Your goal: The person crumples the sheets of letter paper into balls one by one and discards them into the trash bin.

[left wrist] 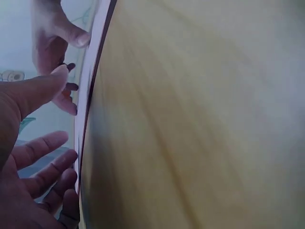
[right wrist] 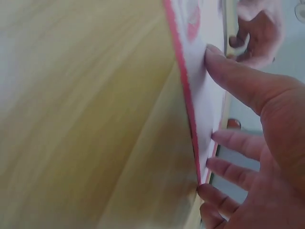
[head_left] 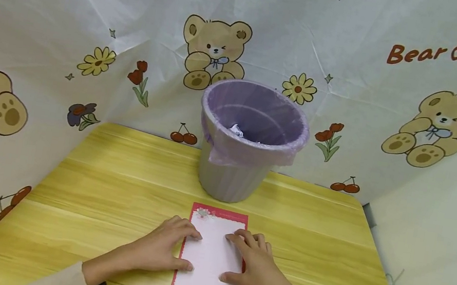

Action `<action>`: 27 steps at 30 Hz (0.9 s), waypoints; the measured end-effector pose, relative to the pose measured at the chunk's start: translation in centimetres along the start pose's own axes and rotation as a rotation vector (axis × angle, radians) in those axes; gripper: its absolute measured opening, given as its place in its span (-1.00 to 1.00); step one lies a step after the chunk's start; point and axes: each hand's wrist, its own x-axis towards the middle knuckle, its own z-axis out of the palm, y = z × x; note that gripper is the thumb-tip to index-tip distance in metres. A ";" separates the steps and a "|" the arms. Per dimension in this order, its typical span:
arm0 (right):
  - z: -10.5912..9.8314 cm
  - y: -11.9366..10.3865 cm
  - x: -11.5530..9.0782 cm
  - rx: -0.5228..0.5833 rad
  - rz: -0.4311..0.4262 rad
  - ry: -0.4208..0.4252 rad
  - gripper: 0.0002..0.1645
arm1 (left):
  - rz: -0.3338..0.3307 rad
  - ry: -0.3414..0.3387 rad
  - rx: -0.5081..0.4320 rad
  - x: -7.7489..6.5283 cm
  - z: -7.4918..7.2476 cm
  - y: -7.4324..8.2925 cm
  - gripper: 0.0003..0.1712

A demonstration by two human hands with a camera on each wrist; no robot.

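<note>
A notepad sheet (head_left: 212,253), white with a red border and small printed pictures, lies flat on the wooden table. My left hand (head_left: 166,246) is over its left edge, with thumb and fingers spread apart. Over the right edge is my right hand (head_left: 254,264), its thumb and fingers likewise spread. In the right wrist view, the right fingertips (right wrist: 214,136) and thumb meet the sheet's surface. Neither hand has its fingers closed round anything. Whether the paper is one sheet or a thin pad I cannot tell.
A grey bin (head_left: 232,177) with a purple liner (head_left: 249,153) stands behind the paper. Crumpled white paper (head_left: 236,130) shows inside it. The yellow wooden table (head_left: 125,181) ends at a cloth backdrop (head_left: 274,11) printed with bears and flowers.
</note>
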 end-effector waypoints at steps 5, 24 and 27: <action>0.7 -0.6 0.7 -0.074 -0.028 0.037 -0.01 | 0.002 -0.044 0.080 0.1 -0.5 -0.1 -0.19; -0.1 2.0 0.7 -0.043 -0.004 0.012 0.32 | -0.037 -0.112 0.214 0.5 -1.0 -0.5 0.33; -0.1 2.1 0.9 -0.022 -0.008 0.017 0.30 | -0.042 -0.101 0.237 0.5 -0.9 -0.6 0.32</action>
